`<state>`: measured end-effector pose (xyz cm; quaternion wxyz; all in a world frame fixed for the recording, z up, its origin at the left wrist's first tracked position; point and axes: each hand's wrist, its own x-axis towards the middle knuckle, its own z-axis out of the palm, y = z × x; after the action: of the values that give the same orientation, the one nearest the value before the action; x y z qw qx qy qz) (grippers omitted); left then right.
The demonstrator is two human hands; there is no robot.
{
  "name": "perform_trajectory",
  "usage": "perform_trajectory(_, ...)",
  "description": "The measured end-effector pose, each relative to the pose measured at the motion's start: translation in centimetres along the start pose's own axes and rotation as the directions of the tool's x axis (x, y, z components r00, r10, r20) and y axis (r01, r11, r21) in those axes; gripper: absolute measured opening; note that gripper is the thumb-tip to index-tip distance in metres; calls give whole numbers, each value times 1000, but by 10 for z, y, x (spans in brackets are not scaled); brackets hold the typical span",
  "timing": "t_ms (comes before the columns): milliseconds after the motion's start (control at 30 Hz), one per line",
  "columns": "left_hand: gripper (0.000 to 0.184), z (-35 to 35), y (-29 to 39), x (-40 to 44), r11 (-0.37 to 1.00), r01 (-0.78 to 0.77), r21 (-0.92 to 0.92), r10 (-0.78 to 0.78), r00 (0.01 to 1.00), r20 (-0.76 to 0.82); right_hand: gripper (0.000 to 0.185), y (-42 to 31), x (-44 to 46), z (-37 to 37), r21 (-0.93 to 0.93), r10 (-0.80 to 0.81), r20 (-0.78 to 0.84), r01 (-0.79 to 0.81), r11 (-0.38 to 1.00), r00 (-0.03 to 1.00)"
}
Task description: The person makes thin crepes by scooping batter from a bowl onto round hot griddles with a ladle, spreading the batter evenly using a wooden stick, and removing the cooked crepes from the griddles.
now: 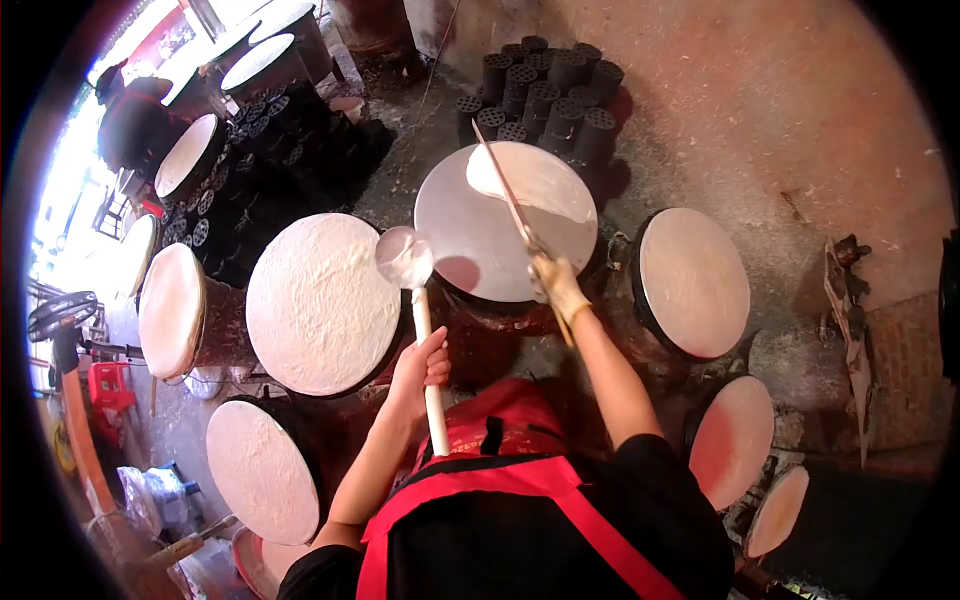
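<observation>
My left hand (425, 362) is wrapped round the long pale handle of a ladle (404, 258). The ladle's bowl, coated with white batter, is raised near the left rim of a round grey griddle (450, 225). My right hand (557, 285), in a pale glove, grips a long thin wooden stick (506, 188) above that griddle. The stick slants up and left, passing over a pool of white batter (545, 190) at the griddle's far side. Whether its edge touches the batter, I cannot tell.
Round griddles with pale layers stand close on both sides, among them a large one (322, 300) at left and another (694, 283) at right. Black perforated coal briquettes (540, 95) are stacked behind. A split piece of wood (850, 330) lies right; a person (140, 120) is far left.
</observation>
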<state>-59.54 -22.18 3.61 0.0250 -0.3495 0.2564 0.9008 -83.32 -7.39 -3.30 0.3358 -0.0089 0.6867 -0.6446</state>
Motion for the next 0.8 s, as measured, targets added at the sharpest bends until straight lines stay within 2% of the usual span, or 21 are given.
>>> perform_trajectory(67, 21, -8, -2, -10, 1000, 13, 10, -12, 997, -79, 33, 4, -29, -14, 82, 34, -96, -26, 996, 995)
perform_trajectory(133, 21, -25, -9, -15, 1000, 21, -22, -23, 994, -109, 34, 39, -7, -35, 187, 47, -292, 9, 982, 955)
perform_trajectory(167, 19, -31, -10, -19, 1000, 16, -27, -20, 989, -145, 30, 41, -2, -35, 170, 18, -344, 43, 985, 939)
perform_trajectory(267, 16, -39, -19, -23, 999, -37, 4, 37, 979, -201, 27, 30, 18, -25, 25, -108, -185, 115, 993, 977)
perform_trajectory(300, 15, -40, -22, -23, 998, -63, 20, 65, 975, -212, 23, 22, 25, -17, 34, -46, -130, 51, 998, 990)
perform_trajectory(400, 14, -37, -31, -26, 993, -118, 32, 122, 950, -289, 21, -3, 29, 1, -184, 64, -92, -80, 980, 994)
perform_trajectory(433, 14, -37, -34, -26, 990, -136, 25, 137, 938, -317, 12, -2, 30, -3, -167, 39, -3, -39, 985, 999)
perform_trajectory(467, 14, -37, -39, -24, 988, -154, 16, 150, 926, -346, 12, -4, 27, -10, -172, 85, 71, -72, 982, 994)
perform_trajectory(533, 14, -34, -51, -22, 982, -185, 27, 178, 886, -428, 19, -12, 11, -32, -192, 182, 216, -141, 971, 959)
perform_trajectory(567, 14, -32, -58, -20, 979, -196, 49, 195, 857, -477, 38, -35, -17, -42, -178, 132, 299, -80, 981, 945)
perform_trajectory(600, 14, -30, -64, -19, 976, -204, 72, 211, 824, -526, 49, -31, -13, -65, -159, 184, 384, -132, 978, 905)
perform_trajectory(667, 13, -37, -79, -15, 970, -201, 137, 243, 799, -550, 45, -32, -5, -95, -170, 213, 309, -166, 971, 927)
perform_trajectory(733, 12, -34, -90, -15, 969, -205, 140, 248, 777, -578, 41, -13, 35, -107, -55, 98, 47, -96, 994, 994)
perform_trajectory(767, 12, -27, -95, -14, 971, -213, 111, 237, 768, -595, 33, -39, 33, -96, -42, 141, -33, -142, 989, 989)
perform_trajectory(800, 12, -18, -100, -14, 971, -225, 82, 227, 758, -611, 44, -37, 48, -101, -54, 56, 72, -53, 997, 996)
